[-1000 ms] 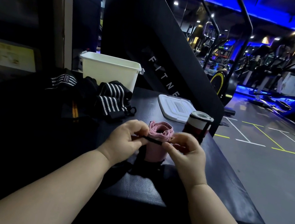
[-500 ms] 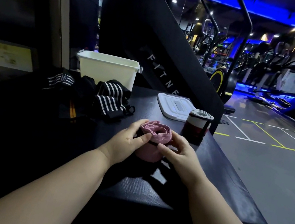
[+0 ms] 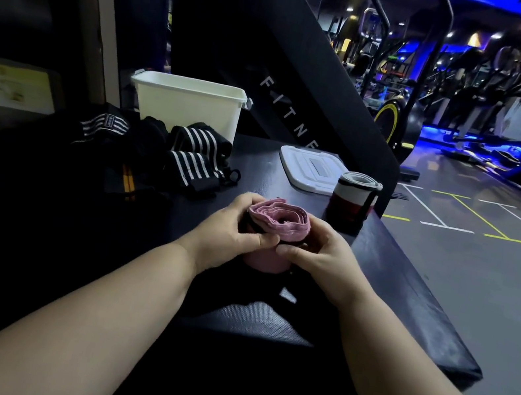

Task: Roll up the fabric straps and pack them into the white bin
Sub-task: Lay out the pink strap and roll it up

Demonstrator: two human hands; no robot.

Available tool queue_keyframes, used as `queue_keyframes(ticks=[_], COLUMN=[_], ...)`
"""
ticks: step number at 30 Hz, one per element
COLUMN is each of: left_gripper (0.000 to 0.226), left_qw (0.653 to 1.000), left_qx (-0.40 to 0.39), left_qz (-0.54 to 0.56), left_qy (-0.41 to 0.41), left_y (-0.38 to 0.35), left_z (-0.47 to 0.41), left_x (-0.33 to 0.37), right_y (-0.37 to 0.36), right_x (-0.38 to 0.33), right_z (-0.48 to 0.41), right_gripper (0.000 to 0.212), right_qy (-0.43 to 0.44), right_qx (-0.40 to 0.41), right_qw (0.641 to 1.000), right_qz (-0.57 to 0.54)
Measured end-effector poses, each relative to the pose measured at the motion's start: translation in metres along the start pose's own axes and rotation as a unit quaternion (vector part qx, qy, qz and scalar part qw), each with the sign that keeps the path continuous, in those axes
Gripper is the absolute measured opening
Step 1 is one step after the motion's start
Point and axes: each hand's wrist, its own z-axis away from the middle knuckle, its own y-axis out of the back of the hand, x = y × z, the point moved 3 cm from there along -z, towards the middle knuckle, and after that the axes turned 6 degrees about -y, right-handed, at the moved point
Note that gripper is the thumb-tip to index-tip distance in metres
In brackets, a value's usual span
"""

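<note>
As you look across it, the black padded box [image 3: 264,323] fills most of the view, its near face lettered "BOX". Behind its far edge rises the slanted black side of a gym machine [image 3: 262,41]. At the far left corner of the box top stands the white bin [image 3: 187,111], open at the top; you cannot tell from here what it holds. Just in front of the bin, toward the left edge, lies a loose pile of black straps [image 3: 190,153] with white stripes, heaped against one another. The white lid [image 3: 312,170] lies flat near the far right corner, apart from the bin.

Your left hand [image 3: 228,233] and right hand [image 3: 324,261] meet near the middle of the box top, fingers curled inward toward each other. Beyond your right hand, by the right edge and just in front of the lid, a dark red and white rolled strap [image 3: 353,196] stands upright, touched by neither hand. Between your palms the pink rolled strap [image 3: 278,218] stands on end, coils facing up. Both hands grip it, thumbs pressing its near side with their tips almost meeting and fingers wrapped round its far side.
</note>
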Motion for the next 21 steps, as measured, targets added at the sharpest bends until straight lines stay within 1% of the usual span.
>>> queue_keyframes(ticks=[4,8,10,13,16,18,19,21], left_gripper=[0.049,0.037,0.034,0.032,0.033,0.037,0.038,0.042], left_qw=[1.0,0.999,0.999,0.999,0.998,0.996,0.995,0.995], left_qx=[0.002,0.01,0.009,0.008,0.017,0.037,0.047,0.05], left_qz=[0.009,0.028,0.035,0.042,0.065,0.083,0.09,0.086], left_qy=[-0.013,-0.019,-0.019,-0.017,-0.006,0.002,0.002,-0.001], left_y=[-0.0006,-0.0035,-0.0041,-0.0046,-0.005,-0.003,-0.0015,0.0011], left_z=[-0.0006,-0.0004,0.0,0.0001,0.0007,0.0012,0.0017,0.0017], left_x=[0.0005,0.0017,0.0029,0.0035,0.0015,0.0005,0.0001,-0.0006], right_y=[-0.0012,-0.0011,-0.0006,-0.0005,-0.0006,0.0012,0.0027,0.0043], right_x=[-0.0035,-0.0079,-0.0077,-0.008,-0.0058,-0.0019,-0.0006,-0.0004], right_z=[0.0027,0.0048,0.0048,0.005,0.0054,0.0047,0.0041,0.0027], right_gripper=[0.056,0.036,0.032,0.033,0.043,0.049,0.05,0.044], right_qy=[0.015,0.014,0.022,0.022,0.009,0.003,0.001,0.0], right_qx=[0.02,0.05,0.056,0.054,0.024,0.014,0.017,0.021], right_qw=[1.0,0.999,0.998,0.998,0.999,0.996,0.995,0.995], right_qz=[-0.002,-0.006,-0.008,-0.017,-0.041,-0.084,-0.099,-0.1])
